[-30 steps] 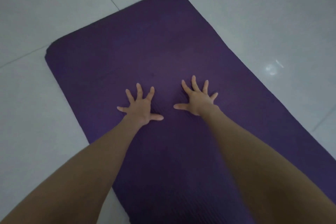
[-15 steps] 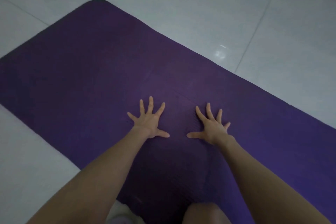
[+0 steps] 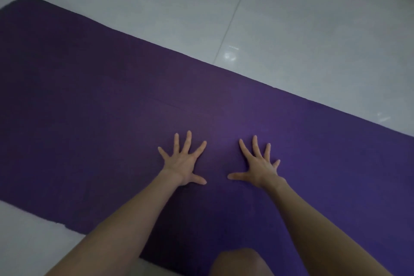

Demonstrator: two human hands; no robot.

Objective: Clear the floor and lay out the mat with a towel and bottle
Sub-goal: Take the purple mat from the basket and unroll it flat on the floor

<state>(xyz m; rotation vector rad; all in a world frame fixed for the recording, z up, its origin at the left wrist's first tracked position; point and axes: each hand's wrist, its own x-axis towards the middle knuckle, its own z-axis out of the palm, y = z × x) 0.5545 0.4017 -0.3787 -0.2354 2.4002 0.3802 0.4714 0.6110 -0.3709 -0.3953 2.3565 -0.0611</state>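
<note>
A purple mat (image 3: 89,107) lies unrolled flat on the floor, running from the upper left to the right edge of the head view. My left hand (image 3: 182,162) presses palm-down on the mat's middle, fingers spread wide. My right hand (image 3: 258,167) rests palm-down beside it, a small gap apart, fingers also spread. Neither hand holds anything. No towel or bottle shows in the view.
Pale glossy floor tiles (image 3: 302,29) surround the mat, with a grout line running toward the top. A bare knee (image 3: 239,262) rests on the mat's near edge between my forearms.
The view has swung so the mat lies more across the frame. Both hands stayed flat and spread on the mat and sit slightly further right along it; a knee has come into view.
</note>
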